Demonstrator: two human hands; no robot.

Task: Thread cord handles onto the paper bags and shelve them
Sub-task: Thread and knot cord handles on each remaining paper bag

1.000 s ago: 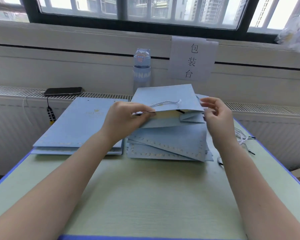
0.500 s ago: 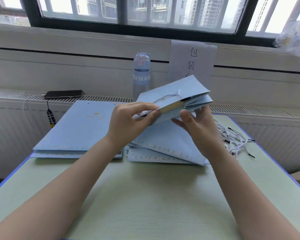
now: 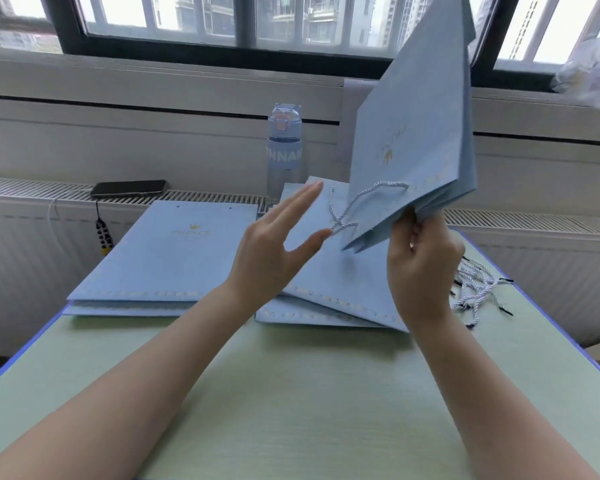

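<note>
**Bag lifted in my right hand, left hand free**

The folded blue paper bag (image 3: 413, 133) is off the desk and tilted steeply up, its far end running out of the top of my view. My right hand (image 3: 420, 268) clamps its lower edge, fingers curled round the folded layers. A white twisted cord handle (image 3: 368, 199) loops across the bag's face just above that edge. My left hand (image 3: 274, 251) hangs over the desk with fingers straight and spread, holding nothing; its thumb tip is just beside the cord, and I cannot tell whether they touch.

Under both hands lies a fanned pile of flat bags (image 3: 333, 282), and a neater second pile (image 3: 167, 258) sits left of it. A tangle of loose cords (image 3: 475, 289) lies at the right, partly hidden by my right wrist. All of it rests on a pale green table (image 3: 291, 393).

The raised bag covers most of a paper sign (image 3: 350, 126) on the wall. A water bottle (image 3: 284, 150) stands behind the piles, and a phone (image 3: 129, 188) lies on the radiator ledge (image 3: 32, 188) beneath the window (image 3: 222, 15).
</note>
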